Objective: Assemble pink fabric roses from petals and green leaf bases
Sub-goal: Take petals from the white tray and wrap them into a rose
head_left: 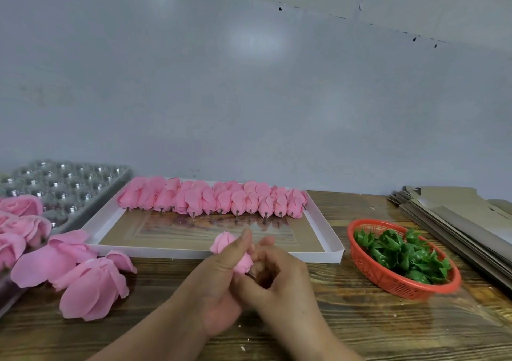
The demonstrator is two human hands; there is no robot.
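Fingers of the left hand point(221, 286) curl round a pink rosebud point(231, 252), the thumb laid along its side, while the fingers of the right hand point(279, 280) are curled in and pinch at the bud's lower end, where a small dark stem tip shows. Both hands meet over the near middle of the wooden table point(346, 322), just in front of a shallow white tray point(324, 230). Along the tray's far edge lies a row of pink buds point(213, 198), stems pointing toward the near edge. Toward the table's right edge sits a red basket point(388, 280) holding green leaf bases point(401, 252); beyond it, at the far right corner, lies a stack of flat cardboard point(454, 222). Near the left edge lie loose pink petal clusters point(83, 277) and several opened pink roses point(22, 219). A clear blister tray point(63, 186) occupies the far left corner.
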